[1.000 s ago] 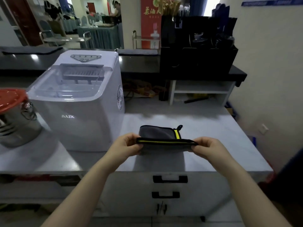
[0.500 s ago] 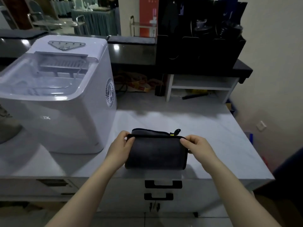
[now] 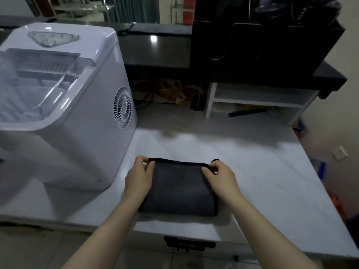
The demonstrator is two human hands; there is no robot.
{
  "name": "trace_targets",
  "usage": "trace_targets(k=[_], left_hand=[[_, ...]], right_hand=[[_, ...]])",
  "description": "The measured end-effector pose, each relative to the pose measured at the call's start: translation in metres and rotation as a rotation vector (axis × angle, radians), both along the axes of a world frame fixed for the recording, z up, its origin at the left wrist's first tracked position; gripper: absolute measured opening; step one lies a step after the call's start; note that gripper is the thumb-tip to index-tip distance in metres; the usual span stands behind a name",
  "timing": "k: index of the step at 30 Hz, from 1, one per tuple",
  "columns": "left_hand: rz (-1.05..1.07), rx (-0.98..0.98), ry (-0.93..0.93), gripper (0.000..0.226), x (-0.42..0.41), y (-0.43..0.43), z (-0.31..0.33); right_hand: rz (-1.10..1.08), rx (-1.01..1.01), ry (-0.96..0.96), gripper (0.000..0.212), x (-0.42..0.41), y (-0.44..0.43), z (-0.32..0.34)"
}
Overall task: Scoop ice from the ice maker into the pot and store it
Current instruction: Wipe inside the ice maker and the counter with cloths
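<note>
Ice maker (image 3: 64,113) fills the 9-to-10 o'clock part of the view, white, with its clear lid (image 3: 35,88) down; through the lid I cannot tell whether ice lies inside. The pot and a scoop are nowhere in the frame, so how much ice has been scooped or stored cannot be judged here. Neither hand is on the machine, and both are busy with a side job.

At 6 o'clock the left hand (image 3: 138,177) pinches the far left corner of a folded dark cloth (image 3: 180,189) between thumb and fingers. The right hand (image 3: 221,179) pinches the far right corner the same way. The cloth lies flat on the pale counter (image 3: 262,171), near the machine's right front corner but not touching it.

Its near fold sits close to the counter's front edge, above a black drawer handle (image 3: 189,244), so a pull toward the body could drag it off. From the cloth toward 1 and 3 o'clock the counter stretches wide to its right edge, which looks like good room for sliding or setting things down. At 12 to 1 o'clock a low white shelf (image 3: 252,103) and a black rack (image 3: 262,39) wall off the back.
</note>
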State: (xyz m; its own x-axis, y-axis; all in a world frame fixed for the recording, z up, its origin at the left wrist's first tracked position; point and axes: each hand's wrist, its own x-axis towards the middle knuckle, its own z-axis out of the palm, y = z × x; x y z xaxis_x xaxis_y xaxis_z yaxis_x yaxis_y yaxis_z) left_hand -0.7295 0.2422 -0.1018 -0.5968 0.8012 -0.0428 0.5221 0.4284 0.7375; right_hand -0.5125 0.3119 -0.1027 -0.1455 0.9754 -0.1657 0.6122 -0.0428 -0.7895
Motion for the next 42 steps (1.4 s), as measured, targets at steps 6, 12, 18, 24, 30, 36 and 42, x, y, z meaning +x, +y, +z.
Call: trace_targets(k=[6,12,18,24,30,36,42], left_hand=[[-0.018,-0.073,0.129,0.022,0.003,0.005,-0.003],[-0.004,-0.114,0.134,0.024,0.008,0.014,-0.003],[-0.235,0.089,0.331,0.047,0.017,-0.008,-0.004],[-0.632,-0.234,0.629,0.073,0.020,-0.014,-0.017],[-0.648,-0.309,0.568,0.067,0.018,-0.008,-0.024],[-0.756,-0.152,0.508,0.079,-0.005,-0.044,-0.021],[-0.896,-0.095,0.483,0.086,-0.030,-0.075,-0.029]], right_hand=[[0.039,-0.121,0.027,0.029,-0.004,0.005,-0.004],[0.032,0.077,-0.104,0.024,-0.004,0.013,-0.001],[0.080,0.178,-0.394,0.034,-0.011,0.013,-0.010],[0.254,0.418,-0.451,0.056,-0.022,-0.015,0.006],[0.555,0.257,-0.635,0.067,-0.028,-0.033,-0.010],[0.613,0.338,-0.606,0.076,-0.004,-0.051,-0.006],[0.640,0.301,-0.552,0.085,0.027,-0.075,-0.020]])
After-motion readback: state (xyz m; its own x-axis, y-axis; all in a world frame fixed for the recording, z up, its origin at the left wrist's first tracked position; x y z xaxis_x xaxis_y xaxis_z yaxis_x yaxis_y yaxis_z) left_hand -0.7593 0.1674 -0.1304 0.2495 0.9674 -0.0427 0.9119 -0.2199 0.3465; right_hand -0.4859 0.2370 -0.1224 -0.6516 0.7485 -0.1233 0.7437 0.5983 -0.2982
